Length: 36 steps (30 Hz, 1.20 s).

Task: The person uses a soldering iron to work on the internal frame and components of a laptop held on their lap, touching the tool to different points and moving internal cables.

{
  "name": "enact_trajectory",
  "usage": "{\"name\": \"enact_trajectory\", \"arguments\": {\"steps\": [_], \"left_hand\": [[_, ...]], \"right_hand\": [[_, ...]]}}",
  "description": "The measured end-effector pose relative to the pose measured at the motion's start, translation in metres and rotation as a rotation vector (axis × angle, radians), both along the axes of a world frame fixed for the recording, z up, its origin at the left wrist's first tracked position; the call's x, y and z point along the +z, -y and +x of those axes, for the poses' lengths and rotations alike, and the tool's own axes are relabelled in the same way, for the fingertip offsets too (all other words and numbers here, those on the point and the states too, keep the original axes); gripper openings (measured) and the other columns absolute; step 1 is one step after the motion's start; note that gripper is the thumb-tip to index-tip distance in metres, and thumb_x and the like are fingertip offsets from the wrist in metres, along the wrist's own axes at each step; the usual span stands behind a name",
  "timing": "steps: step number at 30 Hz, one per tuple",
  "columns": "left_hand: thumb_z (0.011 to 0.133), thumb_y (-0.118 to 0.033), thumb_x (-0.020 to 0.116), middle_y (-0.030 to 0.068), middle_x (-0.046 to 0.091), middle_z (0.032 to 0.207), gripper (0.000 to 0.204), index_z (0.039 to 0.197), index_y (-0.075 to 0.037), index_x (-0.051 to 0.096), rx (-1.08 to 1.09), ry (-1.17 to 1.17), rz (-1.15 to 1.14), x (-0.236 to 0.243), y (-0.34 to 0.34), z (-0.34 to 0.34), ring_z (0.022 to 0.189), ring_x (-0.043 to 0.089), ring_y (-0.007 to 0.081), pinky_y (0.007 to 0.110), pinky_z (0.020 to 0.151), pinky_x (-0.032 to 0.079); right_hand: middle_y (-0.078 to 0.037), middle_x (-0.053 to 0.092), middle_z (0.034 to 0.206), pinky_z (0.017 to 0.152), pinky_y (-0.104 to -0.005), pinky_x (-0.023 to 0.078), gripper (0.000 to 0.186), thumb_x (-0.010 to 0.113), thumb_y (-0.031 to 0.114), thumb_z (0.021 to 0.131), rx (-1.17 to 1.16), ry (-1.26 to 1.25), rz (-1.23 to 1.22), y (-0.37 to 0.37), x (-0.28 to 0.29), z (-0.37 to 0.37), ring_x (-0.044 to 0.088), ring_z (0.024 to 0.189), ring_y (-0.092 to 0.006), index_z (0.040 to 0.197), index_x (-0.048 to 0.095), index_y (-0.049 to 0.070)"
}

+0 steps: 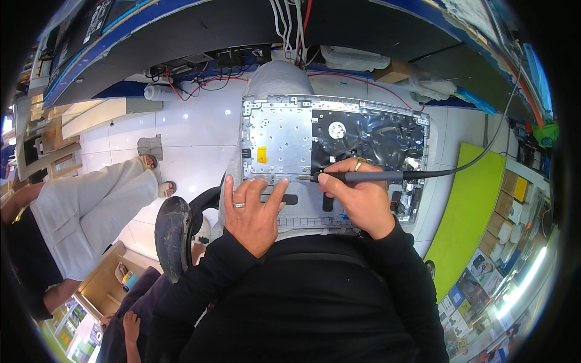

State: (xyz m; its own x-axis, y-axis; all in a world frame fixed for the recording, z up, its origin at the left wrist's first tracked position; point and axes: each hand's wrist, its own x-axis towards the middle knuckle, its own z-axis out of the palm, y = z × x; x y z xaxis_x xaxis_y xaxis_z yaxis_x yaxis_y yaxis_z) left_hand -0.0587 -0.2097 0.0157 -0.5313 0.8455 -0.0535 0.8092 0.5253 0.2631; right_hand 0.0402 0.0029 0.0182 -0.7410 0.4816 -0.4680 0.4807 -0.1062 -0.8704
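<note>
Across my lap lies a laptop's inner casing (284, 130), its metal side facing up. A bright metal plate covers the left part, with a small yellow sticker (262, 155) on it; black film (375, 133) with a round white patch covers the right part. Between the fingers of my right hand (366, 196) is a soldering iron (381, 176). Its cable runs off to the right, and its thin tip points left, at the lower edge of the metal plate. My left hand (251, 212) rests on the casing with fingers spread, left of the tip, holding nothing.
Over the far side runs a dark workbench (200, 36), with cables hanging down from it. A green board (466, 212) and a glass display case stand at the right. On the left are a black armrest (173, 236) and people nearby in light trousers and dark clothes.
</note>
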Motion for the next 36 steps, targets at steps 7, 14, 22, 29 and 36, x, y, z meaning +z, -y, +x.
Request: {"name": "enact_trajectory", "arguments": {"steps": [7, 14, 22, 29, 36], "left_hand": [[0.082, -0.007, 0.077, 0.0115, 0.053, 0.120, 0.056, 0.136, -0.017, 0.065, 0.010, 0.039, 0.029, 0.000, 0.000, 0.000, 0.122, 0.051, 0.0311, 0.062, 0.120, 0.026], [0.082, -0.007, 0.077, 0.0110, 0.053, 0.120, 0.056, 0.136, -0.018, 0.065, 0.008, 0.039, 0.028, 0.000, -0.001, 0.001, 0.122, 0.052, 0.0307, 0.062, 0.120, 0.026], [0.083, -0.008, 0.077, 0.0111, 0.053, 0.120, 0.056, 0.137, -0.018, 0.065, 0.012, 0.042, 0.011, -0.001, 0.000, 0.001, 0.122, 0.052, 0.0309, 0.063, 0.120, 0.026], [0.083, -0.009, 0.076, 0.0116, 0.053, 0.120, 0.055, 0.136, -0.017, 0.065, 0.006, 0.037, 0.023, 0.000, -0.002, 0.000, 0.122, 0.051, 0.0310, 0.063, 0.119, 0.026], [0.083, -0.008, 0.075, 0.0126, 0.054, 0.120, 0.051, 0.133, -0.015, 0.066, 0.012, 0.071, 0.042, 0.002, -0.002, 0.002, 0.123, 0.051, 0.0325, 0.064, 0.120, 0.025]], "right_hand": [[-0.008, 0.072, 0.077, 0.061, -0.0280, 0.052, 0.021, 0.081, 0.016, 0.088, -0.010, -0.041, 0.019, 0.000, 0.000, 0.001, 0.067, 0.065, -0.0125, 0.097, 0.075, -0.002], [-0.010, 0.072, 0.075, 0.058, -0.0293, 0.052, 0.020, 0.081, 0.015, 0.087, 0.125, -0.073, 0.252, -0.005, 0.014, -0.004, 0.067, 0.060, -0.0151, 0.094, 0.075, -0.002], [-0.012, 0.072, 0.076, 0.058, -0.0297, 0.053, 0.020, 0.082, 0.014, 0.085, 0.129, -0.211, 0.363, -0.003, 0.006, -0.003, 0.068, 0.061, -0.0174, 0.091, 0.075, -0.004], [-0.014, 0.074, 0.080, 0.061, -0.0312, 0.055, 0.020, 0.081, 0.013, 0.085, 0.147, -0.157, 0.264, -0.008, 0.009, -0.004, 0.070, 0.064, -0.0210, 0.091, 0.075, -0.004], [-0.013, 0.075, 0.082, 0.066, -0.0320, 0.054, 0.016, 0.080, 0.014, 0.087, 0.082, -0.279, 0.272, -0.026, 0.030, 0.002, 0.071, 0.071, -0.0212, 0.090, 0.075, -0.002]]}}
